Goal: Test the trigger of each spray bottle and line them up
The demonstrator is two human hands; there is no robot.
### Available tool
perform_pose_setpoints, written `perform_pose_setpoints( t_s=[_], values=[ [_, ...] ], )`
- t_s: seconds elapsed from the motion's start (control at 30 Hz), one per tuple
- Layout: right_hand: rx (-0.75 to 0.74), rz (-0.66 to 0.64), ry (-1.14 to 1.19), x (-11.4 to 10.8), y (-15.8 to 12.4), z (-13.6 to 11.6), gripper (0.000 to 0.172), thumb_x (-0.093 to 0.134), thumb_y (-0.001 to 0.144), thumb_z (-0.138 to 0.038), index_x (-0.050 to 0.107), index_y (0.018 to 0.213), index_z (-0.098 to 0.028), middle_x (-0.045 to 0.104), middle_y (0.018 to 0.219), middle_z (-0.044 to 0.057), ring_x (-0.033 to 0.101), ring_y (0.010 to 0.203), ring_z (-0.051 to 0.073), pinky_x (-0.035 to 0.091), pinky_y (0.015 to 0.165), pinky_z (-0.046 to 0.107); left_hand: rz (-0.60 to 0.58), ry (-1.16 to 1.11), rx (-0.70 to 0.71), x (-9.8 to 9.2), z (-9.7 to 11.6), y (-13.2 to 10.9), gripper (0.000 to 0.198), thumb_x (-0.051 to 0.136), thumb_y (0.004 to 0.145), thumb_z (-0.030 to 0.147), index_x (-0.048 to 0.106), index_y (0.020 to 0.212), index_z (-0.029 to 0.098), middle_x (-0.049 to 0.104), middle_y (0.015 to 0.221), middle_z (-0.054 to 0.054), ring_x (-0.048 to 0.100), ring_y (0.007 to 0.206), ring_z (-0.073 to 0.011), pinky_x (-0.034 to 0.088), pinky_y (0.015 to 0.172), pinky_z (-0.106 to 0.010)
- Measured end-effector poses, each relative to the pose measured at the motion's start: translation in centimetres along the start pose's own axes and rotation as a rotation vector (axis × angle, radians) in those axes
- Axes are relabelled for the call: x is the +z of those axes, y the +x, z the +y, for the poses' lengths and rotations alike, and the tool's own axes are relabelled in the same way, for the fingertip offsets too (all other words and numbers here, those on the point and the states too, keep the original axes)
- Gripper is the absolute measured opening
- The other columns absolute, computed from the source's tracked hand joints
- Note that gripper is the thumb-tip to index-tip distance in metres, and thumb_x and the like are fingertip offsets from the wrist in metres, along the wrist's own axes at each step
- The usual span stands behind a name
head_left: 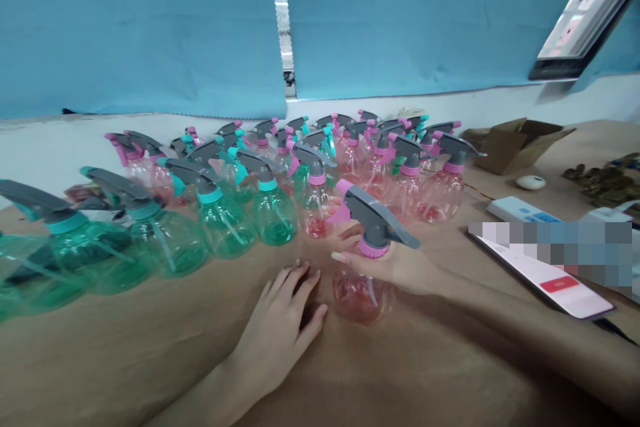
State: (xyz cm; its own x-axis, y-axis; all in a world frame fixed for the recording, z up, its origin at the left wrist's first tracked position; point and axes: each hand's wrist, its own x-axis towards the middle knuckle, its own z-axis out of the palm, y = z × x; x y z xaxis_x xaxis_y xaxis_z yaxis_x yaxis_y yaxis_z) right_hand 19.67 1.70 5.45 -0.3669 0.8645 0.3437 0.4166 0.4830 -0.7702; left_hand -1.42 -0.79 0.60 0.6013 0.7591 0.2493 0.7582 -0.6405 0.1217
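My right hand (395,265) is wrapped round the neck of a clear pink spray bottle (363,297) with a grey and pink trigger head. The bottle is upright, its nozzle pointing away to the left. Part of its upper body is hidden by the hand. My left hand (280,310) lies palm down on the brown table surface (165,347), fingers a little apart, holding nothing, left of that bottle. Just beyond my hands stand a green spray bottle (275,217) with a turquoise collar and a pink spray bottle (316,207).
Several green spray bottles (170,243) line the left; several pink ones (445,193) crowd toward the back. At right are an open cardboard box (515,143), a white mouse-like object (531,182), a power strip (520,209) and a phone (540,273). A blue curtain (150,27) hangs behind.
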Motion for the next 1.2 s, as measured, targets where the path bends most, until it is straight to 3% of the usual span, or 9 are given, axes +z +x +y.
perform_pose_setpoints(
  t_s=[0.67, 1.2],
  values=[
    [-0.032, -0.042, 0.045, -0.05, 0.02, 0.01, 0.023, 0.05, 0.083, -0.04, 0.06, 0.099, -0.027, 0.06, 0.107, 0.001, 0.056, 0.102, 0.02, 0.042, 0.095, 0.043, -0.001, 0.0, -0.006, -0.03, 0.04, 0.04, 0.038, 0.045, 0.09, 0.031, 0.045, 0.124, 0.016, 0.045, 0.129, -0.011, 0.038, 0.12, -0.0265, 0.035, 0.095, -0.045],
    [-0.036, -0.034, -0.01, -0.11, -0.06, -0.15, 0.022, 0.049, 0.083, -0.04, 0.061, 0.097, -0.028, 0.063, 0.098, 0.001, 0.055, 0.104, 0.021, 0.041, 0.096, 0.045, 0.001, 0.002, -0.005, 0.05, -0.01, -0.02, 0.038, 0.045, 0.089, 0.032, 0.046, 0.124, 0.017, 0.046, 0.129, -0.011, 0.039, 0.12, -0.0266, 0.036, 0.095, -0.045]
  ],
)
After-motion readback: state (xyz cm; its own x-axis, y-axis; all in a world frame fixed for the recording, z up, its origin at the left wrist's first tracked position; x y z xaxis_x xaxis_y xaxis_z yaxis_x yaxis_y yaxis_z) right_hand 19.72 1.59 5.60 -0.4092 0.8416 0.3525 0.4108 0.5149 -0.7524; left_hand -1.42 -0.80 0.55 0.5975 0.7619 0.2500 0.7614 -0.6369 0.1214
